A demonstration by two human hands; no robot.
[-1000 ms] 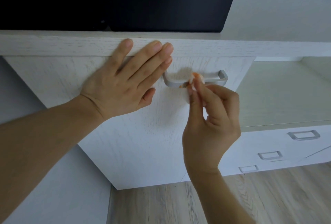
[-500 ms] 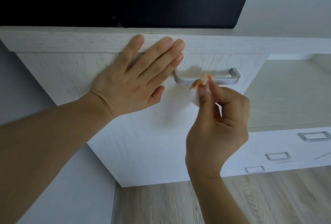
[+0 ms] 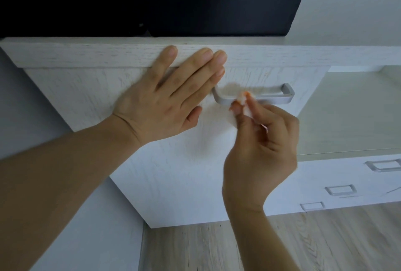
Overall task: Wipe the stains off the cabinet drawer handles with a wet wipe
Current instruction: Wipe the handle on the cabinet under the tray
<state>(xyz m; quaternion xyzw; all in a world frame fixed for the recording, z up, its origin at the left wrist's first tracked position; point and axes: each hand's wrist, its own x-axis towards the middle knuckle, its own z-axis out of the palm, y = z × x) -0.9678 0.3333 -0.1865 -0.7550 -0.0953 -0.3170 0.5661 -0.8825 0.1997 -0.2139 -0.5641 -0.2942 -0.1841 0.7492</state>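
Handle (image 3: 269,99) matt brushed metal; drawer front (image 3: 178,175) whitewashed woodgrain

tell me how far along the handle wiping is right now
Done: the wet wipe already carries orange marks, so some stain has come off. In hand: the right hand pinches the wipe against the top drawer handle near its left end, while the left hand lies flat on the drawer front. Left: the rest of this handle, plus three lower handles apparently untouched.
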